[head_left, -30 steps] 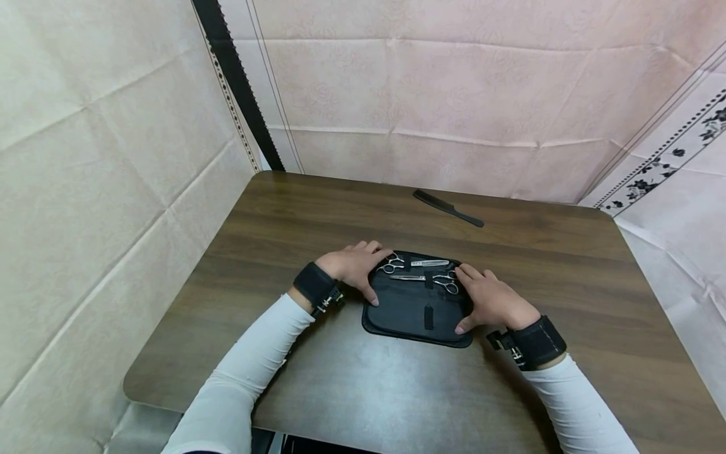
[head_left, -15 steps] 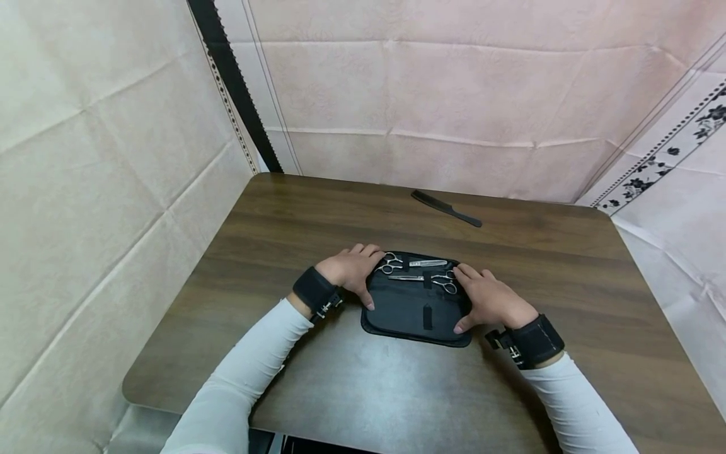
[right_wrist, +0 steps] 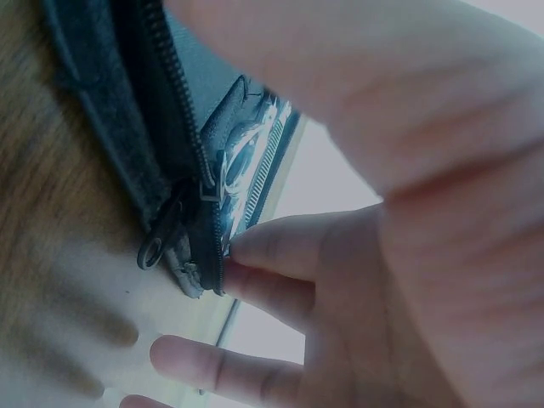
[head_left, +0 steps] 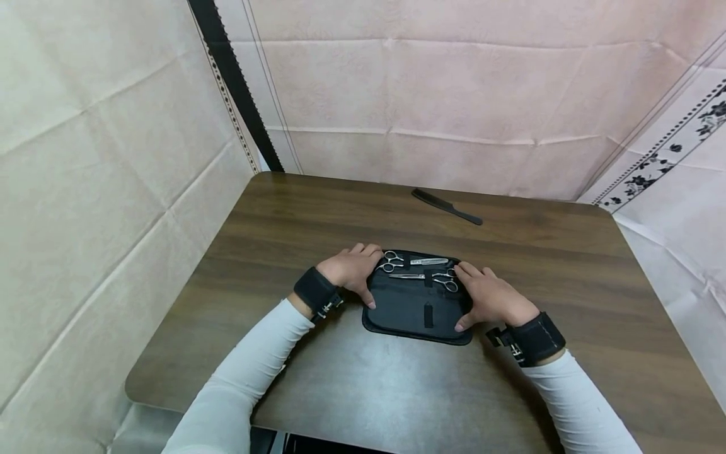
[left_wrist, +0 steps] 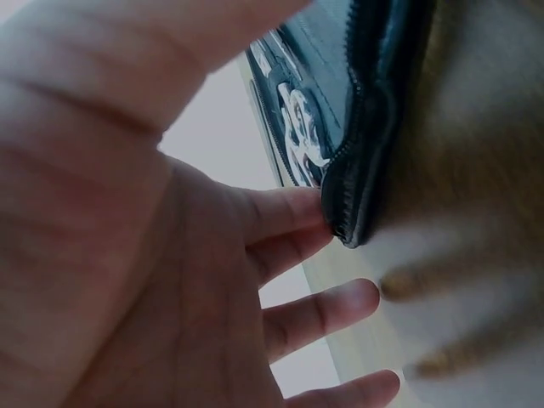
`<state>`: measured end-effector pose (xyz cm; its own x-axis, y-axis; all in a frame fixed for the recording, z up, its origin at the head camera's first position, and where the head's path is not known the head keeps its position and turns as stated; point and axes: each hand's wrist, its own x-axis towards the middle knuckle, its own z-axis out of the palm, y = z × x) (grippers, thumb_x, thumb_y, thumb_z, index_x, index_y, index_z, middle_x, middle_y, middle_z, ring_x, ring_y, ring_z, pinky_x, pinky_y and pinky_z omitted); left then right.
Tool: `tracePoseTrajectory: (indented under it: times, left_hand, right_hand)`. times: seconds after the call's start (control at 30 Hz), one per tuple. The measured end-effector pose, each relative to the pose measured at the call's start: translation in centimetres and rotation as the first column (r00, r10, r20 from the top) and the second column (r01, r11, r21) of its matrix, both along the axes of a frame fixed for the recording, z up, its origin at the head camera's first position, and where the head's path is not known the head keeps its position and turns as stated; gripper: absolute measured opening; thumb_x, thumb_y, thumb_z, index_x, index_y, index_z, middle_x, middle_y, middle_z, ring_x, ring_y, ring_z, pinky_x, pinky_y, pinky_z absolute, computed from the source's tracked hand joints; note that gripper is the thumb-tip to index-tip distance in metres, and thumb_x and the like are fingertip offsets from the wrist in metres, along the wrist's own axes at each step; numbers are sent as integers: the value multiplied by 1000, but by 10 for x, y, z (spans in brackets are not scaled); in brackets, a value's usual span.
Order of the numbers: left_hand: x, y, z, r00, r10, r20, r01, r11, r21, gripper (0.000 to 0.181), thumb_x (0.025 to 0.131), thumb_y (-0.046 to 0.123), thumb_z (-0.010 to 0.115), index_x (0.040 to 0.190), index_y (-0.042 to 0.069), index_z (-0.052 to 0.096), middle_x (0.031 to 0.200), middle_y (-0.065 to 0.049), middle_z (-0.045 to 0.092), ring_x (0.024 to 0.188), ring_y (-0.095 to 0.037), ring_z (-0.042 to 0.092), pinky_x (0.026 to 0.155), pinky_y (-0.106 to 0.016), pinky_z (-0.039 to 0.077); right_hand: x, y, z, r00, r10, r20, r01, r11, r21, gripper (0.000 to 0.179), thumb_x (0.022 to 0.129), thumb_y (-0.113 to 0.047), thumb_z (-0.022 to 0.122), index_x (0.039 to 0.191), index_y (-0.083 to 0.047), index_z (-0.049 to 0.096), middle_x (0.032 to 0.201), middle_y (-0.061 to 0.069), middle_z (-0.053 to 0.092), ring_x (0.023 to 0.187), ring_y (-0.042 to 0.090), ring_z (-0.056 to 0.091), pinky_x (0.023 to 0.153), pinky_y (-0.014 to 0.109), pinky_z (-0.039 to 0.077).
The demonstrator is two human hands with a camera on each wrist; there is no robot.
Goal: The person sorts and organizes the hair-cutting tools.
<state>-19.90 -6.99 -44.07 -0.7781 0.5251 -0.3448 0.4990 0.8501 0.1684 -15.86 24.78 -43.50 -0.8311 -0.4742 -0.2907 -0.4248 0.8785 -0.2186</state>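
Note:
A black zippered case point(head_left: 399, 312) lies flat on the table with its inside facing up. Thinning scissors point(head_left: 429, 261) are tucked under a band along its far side. Just below them, a second pair of scissors point(head_left: 407, 276) points the other way under another band. My left hand point(head_left: 353, 272) rests on the case's left edge, its index finger point(left_wrist: 293, 208) touching the far corner. On the opposite edge rests my right hand point(head_left: 489, 297), thumb on the near part. The right wrist view shows a zipper pull point(right_wrist: 153, 246) hanging beside that hand's fingertips.
Behind the case, near the table's back edge, lies a black comb point(head_left: 445, 206) with a handle. The wooden table point(head_left: 295, 221) has rounded corners. Pale cloth point(head_left: 454, 94) hangs around its back and sides.
My left hand has shifted slightly left and its thumb has drawn back toward the case's edge. The right hand stays where it was, as do the case and scissors.

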Motion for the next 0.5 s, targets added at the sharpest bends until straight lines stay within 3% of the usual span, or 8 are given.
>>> tracePoseTrajectory:
  times: [0.5]
  left_hand:
    - [-10,-6,-2,1000,-6,4,5,996,88,92,86,49,83,158,11,40,164,-7,37,148,-28,38,121,-46,37]
  right_hand:
    - [1,-1,0,1000,2,-8,-2,1000,-7,128,66,-52,96,159,6,30,166,28,28,136,51,41,106,62,46]
